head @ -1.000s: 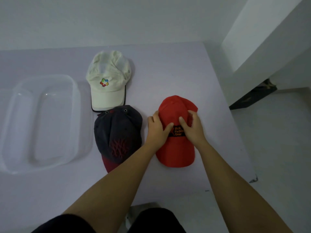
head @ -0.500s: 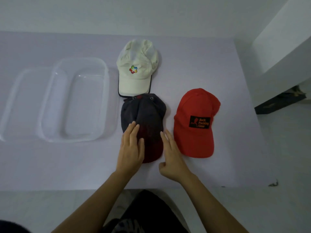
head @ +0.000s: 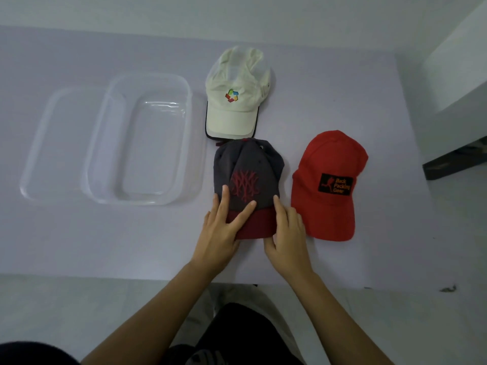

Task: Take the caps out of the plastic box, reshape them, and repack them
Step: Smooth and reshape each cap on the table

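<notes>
STEP: reshaping, I'd say | dark grey cap with maroon brim lies just right of clear plastic box | left hand flat on brim and crown; right hand straight-fingered against brim's edge; neither clasps | NEXT: round out the crown; then repack

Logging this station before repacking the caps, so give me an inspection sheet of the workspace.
Surface: pale lilac table.
Job's things: clear plastic box empty, lid at its left; cream cap, grey cap and red cap lie on the table.
Clutter: nothing seen.
Hands: left hand rests flat on the grey cap's brim; right hand touches its side.
Cables: nothing seen.
Surroundings: white walls, dark object on the floor at right.
</notes>
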Demonstrator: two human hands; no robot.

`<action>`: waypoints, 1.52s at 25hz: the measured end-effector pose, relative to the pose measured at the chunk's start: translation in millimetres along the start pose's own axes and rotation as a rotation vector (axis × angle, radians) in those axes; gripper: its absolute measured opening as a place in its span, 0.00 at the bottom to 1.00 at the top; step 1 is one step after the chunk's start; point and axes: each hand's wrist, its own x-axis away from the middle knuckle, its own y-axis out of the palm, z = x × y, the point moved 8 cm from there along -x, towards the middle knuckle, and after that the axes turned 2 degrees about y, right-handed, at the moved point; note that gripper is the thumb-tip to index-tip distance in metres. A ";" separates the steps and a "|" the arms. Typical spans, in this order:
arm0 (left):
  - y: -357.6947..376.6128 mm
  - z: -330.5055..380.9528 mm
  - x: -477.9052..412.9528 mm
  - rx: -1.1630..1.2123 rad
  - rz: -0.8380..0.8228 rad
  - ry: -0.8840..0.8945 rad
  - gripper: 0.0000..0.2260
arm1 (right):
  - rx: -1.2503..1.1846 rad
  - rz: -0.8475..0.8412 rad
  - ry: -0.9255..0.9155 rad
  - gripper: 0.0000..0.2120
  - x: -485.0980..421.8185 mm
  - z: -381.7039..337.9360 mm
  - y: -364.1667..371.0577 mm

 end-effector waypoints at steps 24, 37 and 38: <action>-97.3 57.3 3.2 -0.086 0.437 0.283 0.17 | -0.255 0.005 -0.027 0.27 -18.5 -53.9 -65.1; -82.9 59.0 -5.8 0.896 0.028 -0.094 0.29 | -0.749 -0.100 -0.102 0.34 -4.6 -78.9 -62.6; -84.9 58.6 -5.0 0.900 0.043 -0.100 0.28 | -0.763 -0.112 -0.095 0.34 -4.4 -80.6 -62.6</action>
